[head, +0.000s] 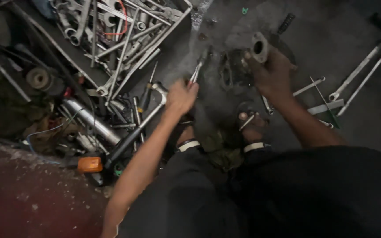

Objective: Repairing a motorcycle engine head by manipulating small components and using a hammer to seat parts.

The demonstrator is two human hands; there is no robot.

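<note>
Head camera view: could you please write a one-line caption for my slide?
Left hand holds a red-handled tool while right hand grips a dark metal engine part beside a tray of wrenches.

Red-handled pliers (196, 72) tilted upward, grey metal flanged part (258, 46) upright

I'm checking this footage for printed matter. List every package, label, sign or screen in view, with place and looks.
None show. Only bare metal: a grey tray of wrenches upper left, loose wrenches on the dark floor, and the tool and grey engine part in the hands.
</note>
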